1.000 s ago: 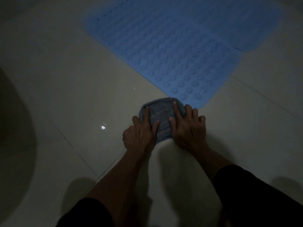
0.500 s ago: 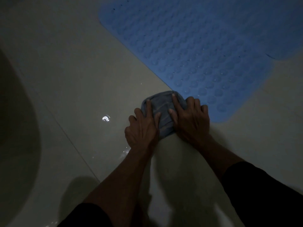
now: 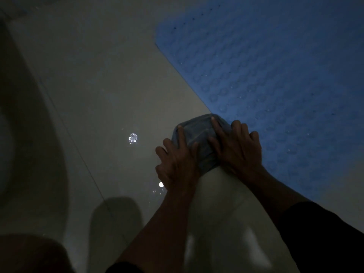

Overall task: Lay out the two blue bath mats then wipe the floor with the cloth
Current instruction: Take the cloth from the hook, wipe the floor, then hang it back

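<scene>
Head cam — cloth (image 3: 199,134) under both hands, L (image 3: 178,164) & R (image 3: 238,148).

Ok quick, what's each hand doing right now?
Left hand: open, fingers spread, pressing flat on the cloth.
Right hand: open, fingers spread, pressing flat on the same cloth, beside the blue mat.

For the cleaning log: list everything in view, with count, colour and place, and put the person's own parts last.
bath mat: one visible, blue, bumpy, upper right on the floor
cloth: one, blue-grey, folded, at the mat's near edge
floor: pale glossy tiles, left and bottom
light reflections: a few bright spots, left of the cloth
left hand: flat on the cloth
right hand: flat on the cloth, partly over the mat
sleeve: dark, lower right
</scene>
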